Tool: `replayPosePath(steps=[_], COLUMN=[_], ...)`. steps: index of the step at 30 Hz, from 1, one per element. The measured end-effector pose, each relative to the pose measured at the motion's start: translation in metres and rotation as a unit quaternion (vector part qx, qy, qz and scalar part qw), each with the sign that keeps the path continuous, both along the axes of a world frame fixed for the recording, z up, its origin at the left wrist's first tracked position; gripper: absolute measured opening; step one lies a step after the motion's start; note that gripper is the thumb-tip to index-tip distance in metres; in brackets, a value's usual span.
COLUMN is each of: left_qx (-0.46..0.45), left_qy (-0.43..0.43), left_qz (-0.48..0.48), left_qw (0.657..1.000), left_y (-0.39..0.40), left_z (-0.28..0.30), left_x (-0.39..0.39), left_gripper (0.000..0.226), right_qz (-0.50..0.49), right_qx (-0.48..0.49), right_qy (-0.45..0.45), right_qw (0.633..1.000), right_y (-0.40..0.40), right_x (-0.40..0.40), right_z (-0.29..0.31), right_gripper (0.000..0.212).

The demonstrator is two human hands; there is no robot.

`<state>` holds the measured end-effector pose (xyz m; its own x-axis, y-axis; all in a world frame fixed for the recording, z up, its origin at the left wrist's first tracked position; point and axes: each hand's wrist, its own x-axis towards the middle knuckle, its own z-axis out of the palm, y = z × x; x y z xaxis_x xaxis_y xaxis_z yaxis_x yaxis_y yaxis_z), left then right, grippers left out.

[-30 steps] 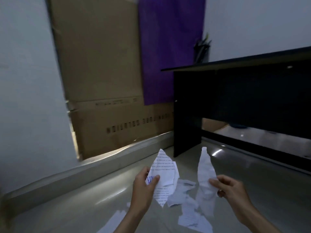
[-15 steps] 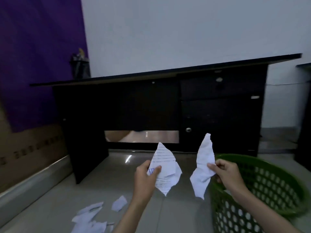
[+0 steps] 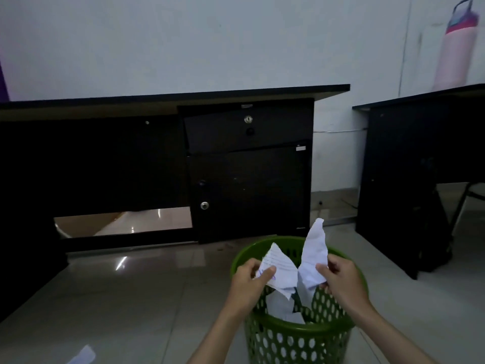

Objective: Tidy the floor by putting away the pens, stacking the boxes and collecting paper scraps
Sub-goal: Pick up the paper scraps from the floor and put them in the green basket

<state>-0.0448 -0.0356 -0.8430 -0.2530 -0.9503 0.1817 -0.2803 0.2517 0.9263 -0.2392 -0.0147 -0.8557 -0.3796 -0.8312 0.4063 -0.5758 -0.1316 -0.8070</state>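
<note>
My left hand pinches a lined paper scrap between thumb and curled fingers, and my right hand pinches a plain scrap the same way, both held just above the green basket where other scraps already lie. If I let go unevenly, I reckon a light piece could drift past the rim onto the floor, where one stray scrap lies near left.

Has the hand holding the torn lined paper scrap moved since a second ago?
Yes. The left hand, pinching the torn lined paper scrap, moved right along the black desk, from its left end to over the green perforated basket.
</note>
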Motion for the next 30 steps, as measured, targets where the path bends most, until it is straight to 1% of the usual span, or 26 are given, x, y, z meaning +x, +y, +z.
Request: replayPosePath(steps=[2,4,5,8,10,12,14,22,24,27,29,30], left_qx=[0.018,0.034,0.039,0.037,0.034,0.035,0.031,0.002,-0.002,-0.011,-0.008,-0.007], left_qy=[-0.033,-0.051,-0.057,-0.069,-0.083,-0.078,-0.070,-0.052,-0.049,-0.065,-0.075,-0.076], left_qz=[-0.011,0.005,0.014,0.028,0.047,0.066,0.074,0.123,0.137,0.170,0.198,0.217], left_qw=[0.999,0.998,0.998,0.997,0.995,0.994,0.994,0.991,0.989,0.983,0.977,0.973], left_y=[-0.001,-0.002,-0.003,-0.004,-0.003,-0.004,-0.002,0.022,0.032,0.055,0.072,0.082], left_z=[-0.002,-0.004,-0.004,-0.010,-0.013,-0.016,-0.016,0.003,0.006,0.007,0.003,0.002], left_x=[-0.008,-0.010,-0.008,0.001,0.011,0.020,0.030,0.078,0.098,0.144,0.182,0.201], left_gripper=[0.034,0.042,0.045,0.049,0.058,0.067,0.069,0.066,0.055,0.046,0.033,0.028], right_qz=[-0.003,0.000,0.003,0.011,0.021,0.035,0.054,0.148,0.170,0.209,0.247,0.267], right_qx=[0.016,0.032,0.040,0.061,0.071,0.071,0.065,0.030,0.022,0.019,0.025,0.028], right_qy=[0.013,0.015,0.003,-0.029,-0.034,-0.042,-0.045,-0.042,-0.034,0.000,0.007,0.002], right_qw=[1.000,0.999,0.999,0.998,0.997,0.996,0.995,0.988,0.985,0.978,0.969,0.963], right_y=[-0.003,-0.003,-0.002,-0.003,-0.003,-0.004,-0.002,0.002,0.002,0.001,0.002,0.002], right_x=[-0.009,-0.012,-0.012,-0.011,-0.008,-0.002,0.009,0.066,0.088,0.132,0.168,0.187], right_z=[-0.006,-0.008,-0.008,-0.007,-0.007,-0.007,-0.006,0.009,0.012,0.016,0.018,0.017], right_gripper=[0.035,0.018,0.015,0.020,0.020,0.020,0.019,0.009,0.003,0.003,0.006,0.011])
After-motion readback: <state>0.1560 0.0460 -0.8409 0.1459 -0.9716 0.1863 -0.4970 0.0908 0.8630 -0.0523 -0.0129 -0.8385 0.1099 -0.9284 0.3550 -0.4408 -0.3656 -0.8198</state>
